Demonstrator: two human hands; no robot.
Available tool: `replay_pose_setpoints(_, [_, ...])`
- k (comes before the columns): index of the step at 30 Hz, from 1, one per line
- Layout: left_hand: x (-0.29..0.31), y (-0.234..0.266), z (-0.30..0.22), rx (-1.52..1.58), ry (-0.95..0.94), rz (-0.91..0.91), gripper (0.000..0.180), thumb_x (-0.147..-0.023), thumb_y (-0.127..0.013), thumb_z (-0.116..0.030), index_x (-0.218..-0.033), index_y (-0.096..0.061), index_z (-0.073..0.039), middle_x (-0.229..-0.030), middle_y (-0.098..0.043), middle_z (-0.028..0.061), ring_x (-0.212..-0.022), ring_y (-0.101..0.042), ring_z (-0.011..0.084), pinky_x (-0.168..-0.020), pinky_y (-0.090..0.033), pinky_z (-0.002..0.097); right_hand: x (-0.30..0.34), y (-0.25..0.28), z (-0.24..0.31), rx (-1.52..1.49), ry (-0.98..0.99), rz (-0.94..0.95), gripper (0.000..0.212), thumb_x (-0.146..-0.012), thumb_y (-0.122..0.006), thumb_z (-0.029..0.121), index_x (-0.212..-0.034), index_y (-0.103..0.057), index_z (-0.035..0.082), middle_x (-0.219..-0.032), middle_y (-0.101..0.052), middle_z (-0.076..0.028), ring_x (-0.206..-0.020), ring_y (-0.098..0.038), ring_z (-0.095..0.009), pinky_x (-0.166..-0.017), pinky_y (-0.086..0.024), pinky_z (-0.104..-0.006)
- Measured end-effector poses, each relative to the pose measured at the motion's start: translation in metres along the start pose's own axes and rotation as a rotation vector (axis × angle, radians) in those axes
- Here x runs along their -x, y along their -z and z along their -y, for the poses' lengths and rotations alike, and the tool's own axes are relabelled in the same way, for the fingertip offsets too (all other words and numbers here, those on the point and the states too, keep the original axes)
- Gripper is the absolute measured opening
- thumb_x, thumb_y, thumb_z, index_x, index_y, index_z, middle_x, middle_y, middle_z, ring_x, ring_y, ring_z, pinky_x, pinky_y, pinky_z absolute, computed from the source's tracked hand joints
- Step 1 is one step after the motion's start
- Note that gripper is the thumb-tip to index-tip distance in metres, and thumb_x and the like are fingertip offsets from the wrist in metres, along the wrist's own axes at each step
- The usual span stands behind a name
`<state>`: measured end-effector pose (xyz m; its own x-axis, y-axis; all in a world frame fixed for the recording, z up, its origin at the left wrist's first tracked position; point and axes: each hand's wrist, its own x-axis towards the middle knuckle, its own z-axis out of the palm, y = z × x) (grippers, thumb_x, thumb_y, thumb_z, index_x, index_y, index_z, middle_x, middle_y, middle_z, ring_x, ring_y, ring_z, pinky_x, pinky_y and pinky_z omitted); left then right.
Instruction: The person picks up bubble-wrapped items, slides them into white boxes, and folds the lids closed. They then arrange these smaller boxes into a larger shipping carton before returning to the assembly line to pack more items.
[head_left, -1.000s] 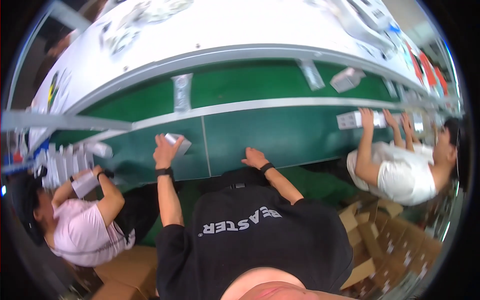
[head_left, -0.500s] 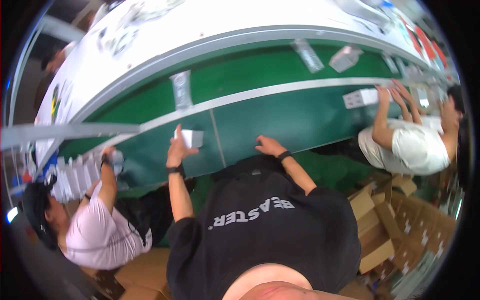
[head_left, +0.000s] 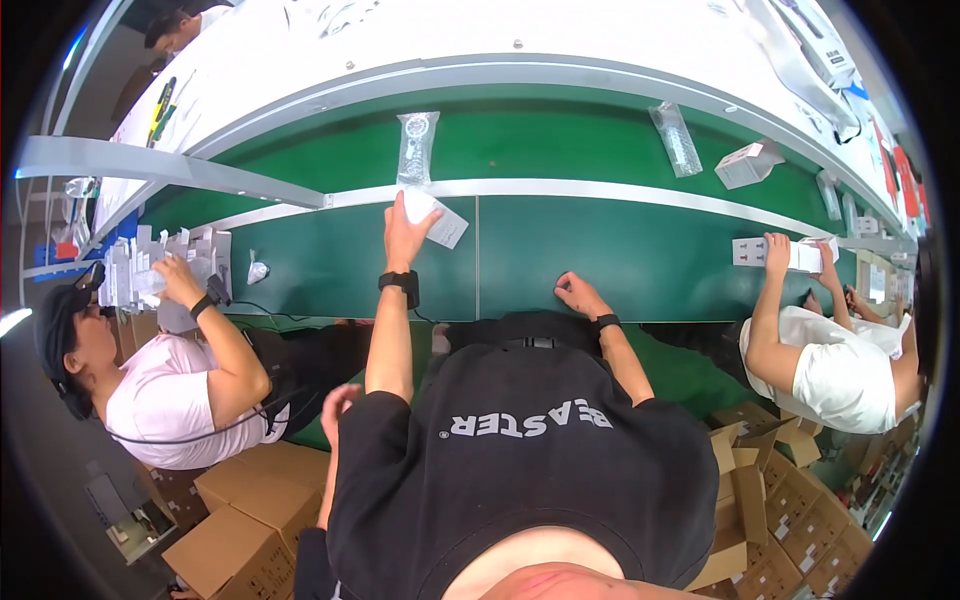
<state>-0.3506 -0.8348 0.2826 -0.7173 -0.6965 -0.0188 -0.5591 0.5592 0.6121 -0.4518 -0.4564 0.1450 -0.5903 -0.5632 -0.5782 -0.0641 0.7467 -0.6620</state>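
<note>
My left hand [head_left: 405, 238], with a black band on its wrist, reaches over the green work surface and grips a small white box [head_left: 450, 230] between thumb and fingers. The box is tilted, and the hand covers its left part. Just beyond it, a clear plastic bag [head_left: 416, 150] with something round and pale inside lies across the white rail. Near the front edge of the surface is my right hand [head_left: 582, 296], also banded at the wrist. Its fingers are curled in, and nothing shows in them.
A co-worker at left handles a stack of white boxes [head_left: 150, 270]; another at right holds a white box [head_left: 765, 253]. Beyond the rail [head_left: 560, 188] lie another clear bag [head_left: 675, 140] and a white carton [head_left: 748, 165]. Cardboard boxes [head_left: 250, 500] stand behind me. A metal bar [head_left: 170, 165] crosses at left.
My left hand has moved forward with the white box, to the rail near the clear bag. The box has turned. My right hand stays near the front edge. The head view has shifted.
</note>
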Motion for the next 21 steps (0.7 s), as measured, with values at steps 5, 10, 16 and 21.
replay_pose_setpoints(5, [0.001,0.001,-0.033,0.033,-0.024,0.111,0.092,-0.074,-0.081,-0.045,-0.146,-0.041,-0.005,-0.125,-0.054,0.0225,-0.114,-0.057,0.0356,-0.094,-0.048,0.0403,0.003,0.003,-0.008,-0.023,0.008,-0.020,0.030,-0.089,-0.067,0.030,-0.109,-0.060,0.009,-0.093,-0.068,-0.013,-0.086,-0.066,-0.027,-0.077,-0.052,-0.0391])
replay_pose_setpoints(10, [0.032,-0.013,-0.097,0.051,-0.160,0.188,0.091,-0.074,-0.081,-0.045,-0.147,-0.040,-0.009,-0.129,-0.051,0.0230,-0.114,-0.057,0.0359,-0.094,-0.049,0.0396,0.004,0.009,-0.014,0.010,0.010,-0.023,0.028,-0.089,-0.066,0.030,-0.107,-0.061,0.009,-0.093,-0.069,-0.013,-0.087,-0.066,-0.029,-0.077,-0.052,-0.0399])
replay_pose_setpoints(16, [0.072,-0.084,-0.110,-0.196,-0.467,0.139,0.100,-0.074,-0.080,-0.045,-0.153,-0.026,-0.016,-0.141,-0.039,0.0242,-0.115,-0.055,0.0414,-0.088,-0.052,0.0452,0.005,0.016,-0.027,0.047,0.037,-0.022,0.027,-0.089,-0.065,0.030,-0.105,-0.061,0.009,-0.093,-0.069,-0.015,-0.088,-0.066,-0.031,-0.077,-0.052,-0.0410])
replay_pose_setpoints(21, [0.079,-0.083,-0.130,-0.446,-0.433,0.192,0.102,-0.074,-0.080,-0.041,-0.154,-0.022,-0.018,-0.142,-0.035,0.0266,-0.118,-0.052,0.0442,-0.088,-0.053,0.0474,0.010,0.024,-0.036,0.062,0.047,-0.011,0.027,-0.088,-0.065,0.030,-0.103,-0.059,0.008,-0.091,-0.068,-0.015,-0.087,-0.066,-0.032,-0.077,-0.051,-0.0415])
